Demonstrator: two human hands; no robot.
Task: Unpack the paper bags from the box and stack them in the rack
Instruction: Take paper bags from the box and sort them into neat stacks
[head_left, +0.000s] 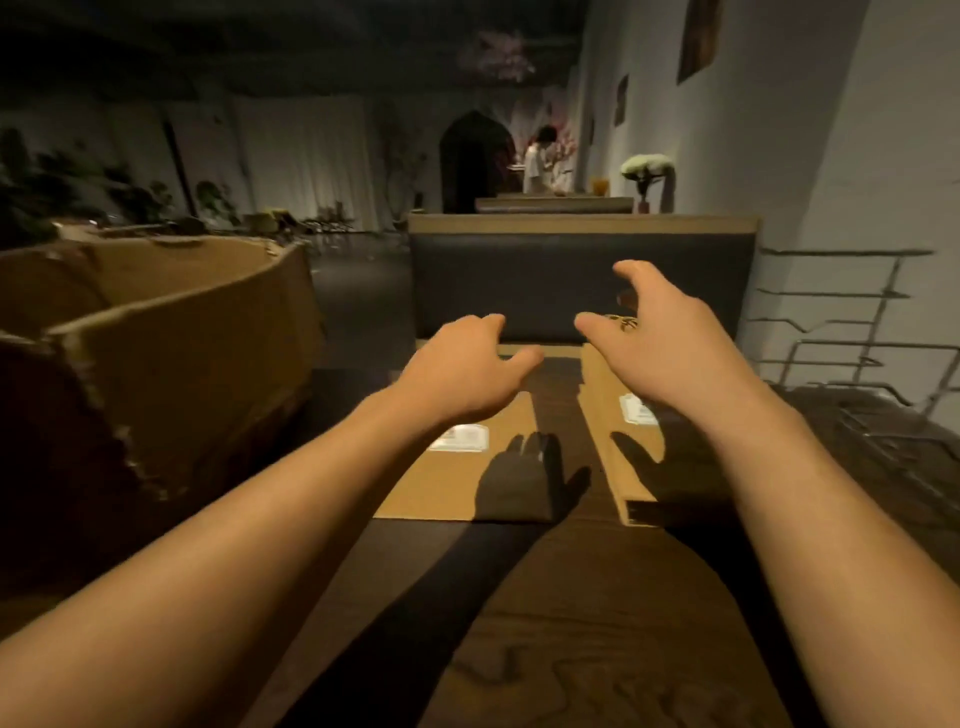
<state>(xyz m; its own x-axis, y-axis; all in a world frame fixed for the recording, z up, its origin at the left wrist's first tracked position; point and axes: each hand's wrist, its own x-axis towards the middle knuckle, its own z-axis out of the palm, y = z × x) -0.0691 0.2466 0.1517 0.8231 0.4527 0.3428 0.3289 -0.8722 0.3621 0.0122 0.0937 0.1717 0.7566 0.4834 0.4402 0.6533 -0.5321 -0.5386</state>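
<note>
The box stands open at the surface's left edge and the wire rack at its right edge. Two flat bag stacks lie side by side toward the far edge, likely staged for racking. Left hand and right hand hover above them, fingers apart, holding nothing.

Two bare forearms extended from the lower corners toward frame centre, left hand held palm down with fingers relaxed, right hand raised slightly higher, thumb and fingers spread apart, nothing gripped.
</note>
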